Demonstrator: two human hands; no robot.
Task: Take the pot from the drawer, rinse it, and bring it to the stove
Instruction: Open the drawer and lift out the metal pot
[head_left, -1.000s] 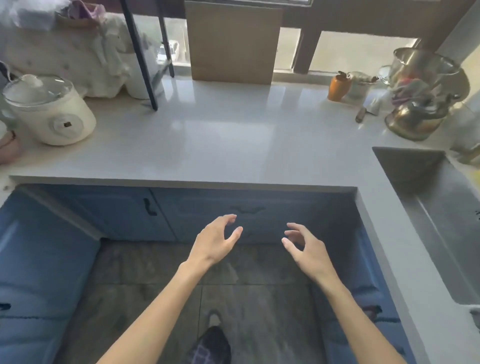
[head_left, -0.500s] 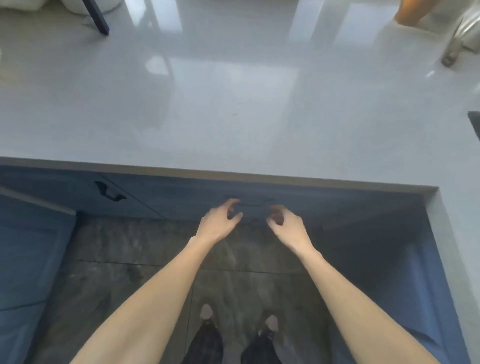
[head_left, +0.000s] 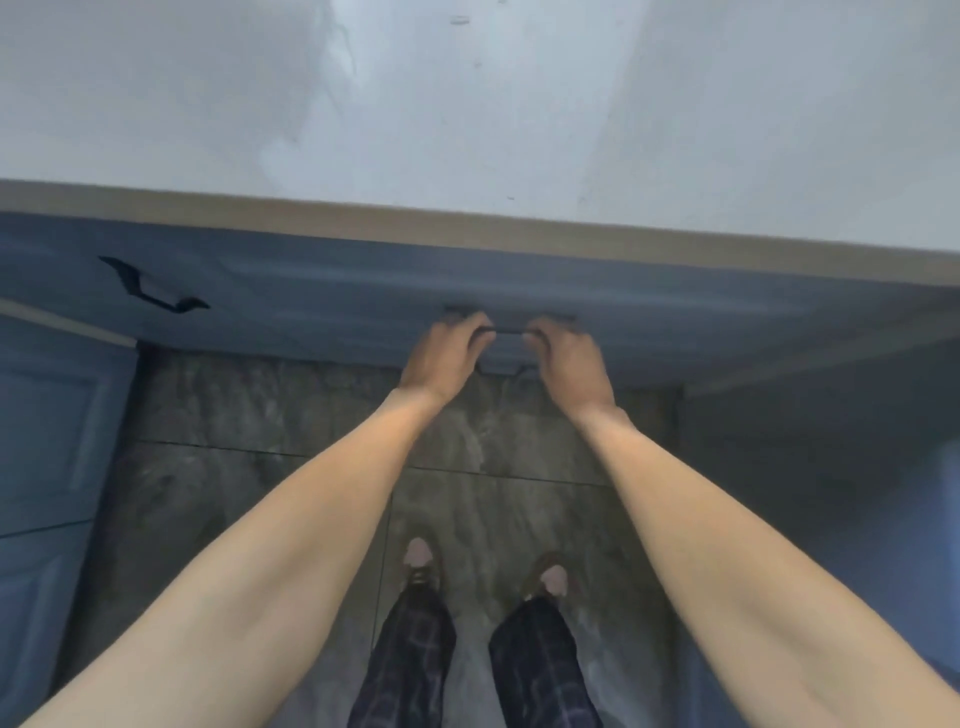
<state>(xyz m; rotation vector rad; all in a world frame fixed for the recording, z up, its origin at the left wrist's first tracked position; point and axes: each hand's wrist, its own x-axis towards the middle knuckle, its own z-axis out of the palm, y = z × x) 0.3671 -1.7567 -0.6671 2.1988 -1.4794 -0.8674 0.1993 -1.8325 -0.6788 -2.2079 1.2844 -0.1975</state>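
Note:
A blue drawer front (head_left: 675, 317) runs under the countertop edge, and it looks closed. Its dark bar handle (head_left: 510, 329) sits at the middle. My left hand (head_left: 447, 358) curls over the handle's left end. My right hand (head_left: 566, 358) curls over its right end. Only a short piece of the bar shows between the two hands. No pot is in view.
The pale grey countertop (head_left: 519, 104) fills the top of the view and overhangs the cabinets. Another dark handle (head_left: 150, 288) is on the cabinet front to the left. Blue cabinets (head_left: 47, 441) flank a grey tiled floor (head_left: 234, 415), where my feet stand.
Both hands moved forward and closed on the drawer handle. My head came closer and tilted down, so the sink, cooker and pots have left the view.

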